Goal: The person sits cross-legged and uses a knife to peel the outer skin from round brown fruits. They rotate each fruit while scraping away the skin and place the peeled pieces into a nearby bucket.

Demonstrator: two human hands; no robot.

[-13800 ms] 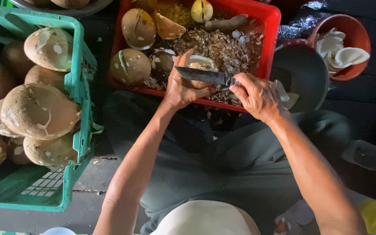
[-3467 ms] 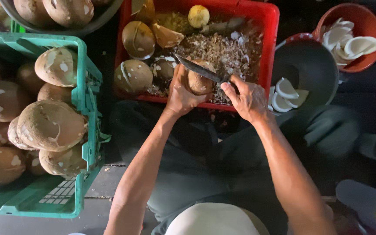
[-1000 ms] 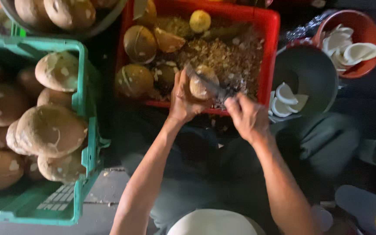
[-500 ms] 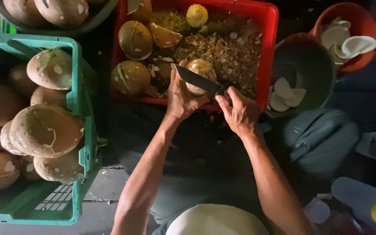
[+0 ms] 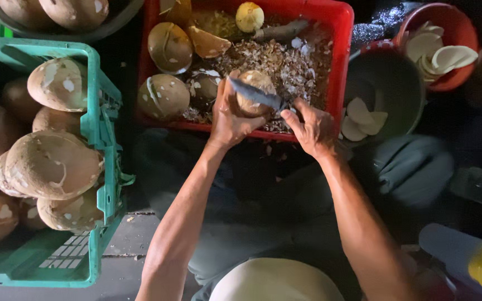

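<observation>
My left hand grips a small round brown coconut over the near edge of a red crate. My right hand holds a knife by its handle, and the dark blade lies across the top of the coconut, pointing left. Both hands sit just in front of the crate. My forearms reach up from the bottom of the view.
The red crate holds husk shavings, several coconut shells and a yellow peeled one. A green crate of big brown coconuts stands left. A dark bowl and a red bowl with white pieces sit right.
The knife blade has shifted across the coconut and my right hand has drawn slightly right and down. The coconut stays in my left hand throughout.
</observation>
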